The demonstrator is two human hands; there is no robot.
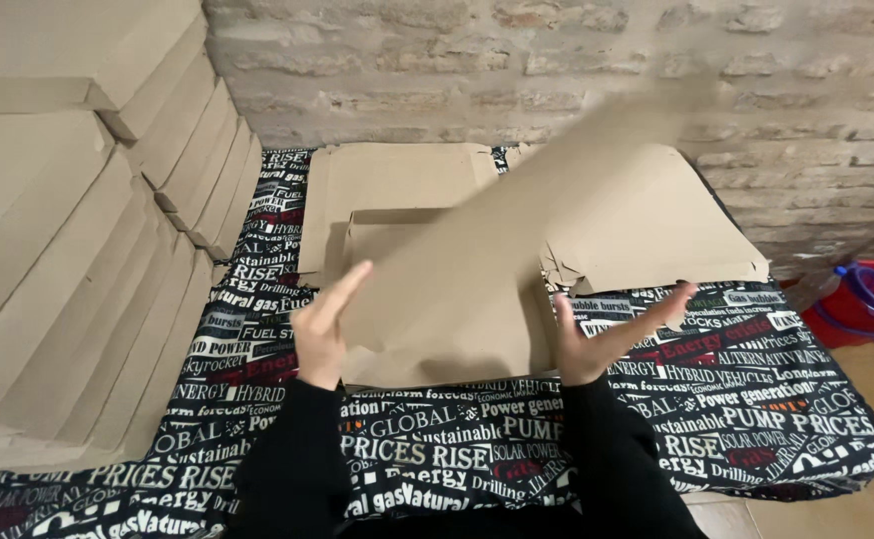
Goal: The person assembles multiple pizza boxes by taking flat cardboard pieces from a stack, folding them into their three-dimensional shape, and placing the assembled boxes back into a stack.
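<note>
Nearest the camera, two black sleeves (597, 449) are reaching forward over a black cloth (756, 399) printed with white and red lettering, which is covering the surface below. The left hand (325, 321) is standing on edge with its fingers straight and spread wide, its fingertips touching the left edge of a flat cardboard sheet (457, 289). The right hand (612, 334) is also opened wide, palm turned inward, fingers stretching out to the right just beside the sheet's right edge; neither hand is closing around anything. The sheet is lying between the two hands, and a blurred cardboard flap (597, 160) is rising from it at a slant toward the upper right. Behind it, more flat cardboard blanks (397, 175) are resting on the cloth, spreading left and right. To the left, a stack of folded cardboard boxes (68, 269) is leaning in rows. At the far right, a red bucket (871, 299) is sitting on the floor. A brick wall (557, 50) is running behind everything.
</note>
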